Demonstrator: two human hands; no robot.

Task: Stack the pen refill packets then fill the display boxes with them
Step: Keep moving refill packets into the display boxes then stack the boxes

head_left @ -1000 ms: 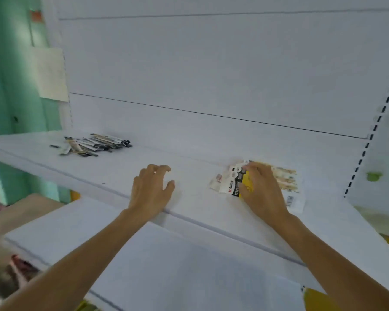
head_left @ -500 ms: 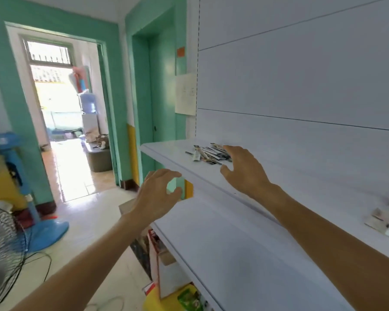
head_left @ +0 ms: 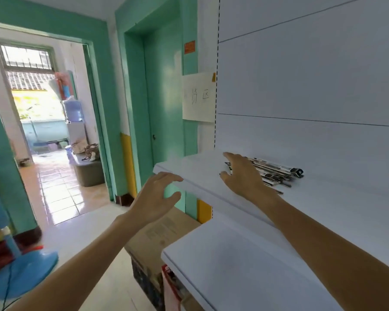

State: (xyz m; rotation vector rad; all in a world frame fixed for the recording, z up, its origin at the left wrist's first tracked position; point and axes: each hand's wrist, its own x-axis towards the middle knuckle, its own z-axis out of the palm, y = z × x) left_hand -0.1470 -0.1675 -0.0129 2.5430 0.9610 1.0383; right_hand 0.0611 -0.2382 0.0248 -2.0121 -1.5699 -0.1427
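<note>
While left hand (head_left: 154, 198) hovers open off the white shelf (head_left: 202, 176), right hand (head_left: 241, 176) fingers spread over loose pile of black-and-silver pen refill packets (head_left: 276, 172).

Strong daylight pours through the barred window (head_left: 25, 57) and open doorway at left, overexposed to near white and glaring off the glossy tiled floor (head_left: 61, 189). The white metal shelf (head_left: 323, 203) is evenly and softly lit, with faint shadows. Wide-angle distortion bows the green door frame (head_left: 130, 108). Slight softness blurs the blue fan base (head_left: 20, 274).
</note>
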